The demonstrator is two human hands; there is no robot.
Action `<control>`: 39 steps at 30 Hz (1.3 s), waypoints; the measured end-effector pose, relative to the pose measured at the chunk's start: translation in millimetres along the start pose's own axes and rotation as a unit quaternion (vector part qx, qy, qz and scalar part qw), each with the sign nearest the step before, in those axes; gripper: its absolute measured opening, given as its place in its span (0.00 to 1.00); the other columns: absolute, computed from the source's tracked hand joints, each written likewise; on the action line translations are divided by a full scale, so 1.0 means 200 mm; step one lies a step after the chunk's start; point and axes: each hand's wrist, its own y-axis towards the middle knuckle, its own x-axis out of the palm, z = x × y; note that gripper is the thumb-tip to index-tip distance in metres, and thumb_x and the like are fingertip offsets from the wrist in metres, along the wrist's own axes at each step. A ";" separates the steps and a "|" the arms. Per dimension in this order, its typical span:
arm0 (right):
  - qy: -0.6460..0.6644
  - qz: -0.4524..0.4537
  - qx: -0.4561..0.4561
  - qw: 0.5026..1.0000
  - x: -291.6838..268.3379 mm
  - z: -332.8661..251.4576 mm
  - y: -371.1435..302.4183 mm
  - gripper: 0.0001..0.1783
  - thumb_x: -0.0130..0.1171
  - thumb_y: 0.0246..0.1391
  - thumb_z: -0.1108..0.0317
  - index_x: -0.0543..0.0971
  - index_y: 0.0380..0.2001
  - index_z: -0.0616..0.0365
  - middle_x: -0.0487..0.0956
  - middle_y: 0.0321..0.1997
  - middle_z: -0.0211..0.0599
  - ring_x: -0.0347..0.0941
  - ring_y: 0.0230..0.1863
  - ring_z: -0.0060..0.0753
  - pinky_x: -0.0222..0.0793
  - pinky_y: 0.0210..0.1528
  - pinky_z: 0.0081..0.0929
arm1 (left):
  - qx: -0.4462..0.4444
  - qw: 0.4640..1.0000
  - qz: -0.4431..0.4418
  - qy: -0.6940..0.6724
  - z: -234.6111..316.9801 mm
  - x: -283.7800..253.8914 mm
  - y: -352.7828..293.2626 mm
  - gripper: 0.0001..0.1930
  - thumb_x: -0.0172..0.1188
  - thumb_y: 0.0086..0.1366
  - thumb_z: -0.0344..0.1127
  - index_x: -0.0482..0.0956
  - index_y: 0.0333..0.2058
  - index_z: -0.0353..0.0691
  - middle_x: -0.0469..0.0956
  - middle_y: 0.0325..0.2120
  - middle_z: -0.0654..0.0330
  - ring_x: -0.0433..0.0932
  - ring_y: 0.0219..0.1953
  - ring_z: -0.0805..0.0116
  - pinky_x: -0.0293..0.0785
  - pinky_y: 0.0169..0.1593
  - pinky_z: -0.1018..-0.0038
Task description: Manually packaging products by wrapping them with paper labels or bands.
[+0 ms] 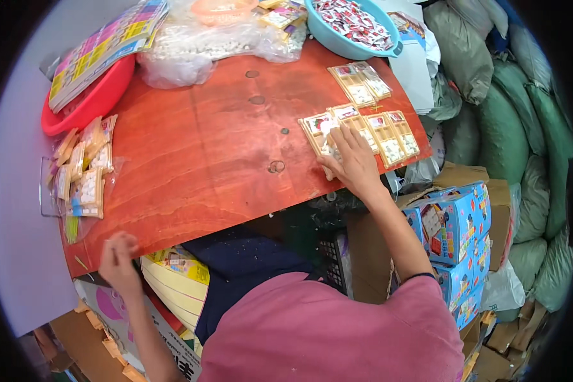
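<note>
My right hand point(353, 159) lies over a small tan compartment tray point(313, 125) near the right end of the table, thumb on its near edge and fingers across it. White pieces and a red-printed packet show in the tray, partly hidden by the hand. More filled compartment trays point(393, 139) sit beside it, and another pair point(361, 84) lies farther back. My left hand point(118, 260) hovers at the table's near left edge, its fingers bent and blurred; nothing visible is in it. Closest to it is a stack of bagged trays point(89, 184).
The red wooden table point(204, 153) carries a red basin point(118, 89) with printed sheets point(102, 48), a clear bag of white pieces point(191, 48) and a blue basin point(363, 48) of small packets. Blue printed boxes point(452, 229) stand right, before stacked green sacks point(509, 127).
</note>
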 end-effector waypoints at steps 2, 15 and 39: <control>0.034 -0.066 0.019 0.997 0.00 -0.04 -0.02 0.36 0.57 0.50 0.49 0.65 0.56 0.61 0.63 0.60 0.56 0.56 0.61 0.58 0.54 0.61 0.44 | 0.095 0.987 -0.030 0.123 0.03 0.05 -0.13 0.04 0.54 0.61 0.26 0.75 0.33 0.31 0.76 0.31 0.56 0.75 0.32 0.66 0.72 0.38 0.75; 0.060 -0.030 -0.172 0.983 0.22 -0.73 0.02 0.31 0.53 0.55 0.55 0.62 0.58 0.61 0.59 0.63 0.53 0.53 0.64 0.57 0.48 0.64 0.46 | 0.017 0.951 -0.022 0.307 -0.18 0.04 -0.33 0.21 0.60 0.55 0.40 0.70 0.44 0.34 0.70 0.38 0.48 0.70 0.44 0.49 0.68 0.45 0.62; 0.514 -0.231 -0.170 0.808 0.21 -1.73 -0.17 0.07 0.58 0.51 0.70 0.80 0.31 0.64 0.79 0.21 0.38 0.75 0.23 0.19 0.69 0.27 0.18 | -0.218 0.968 -0.112 -0.052 -0.10 -0.30 -0.39 0.09 0.54 0.56 0.32 0.78 0.30 0.33 0.75 0.20 0.65 0.69 0.23 0.81 0.65 0.27 0.81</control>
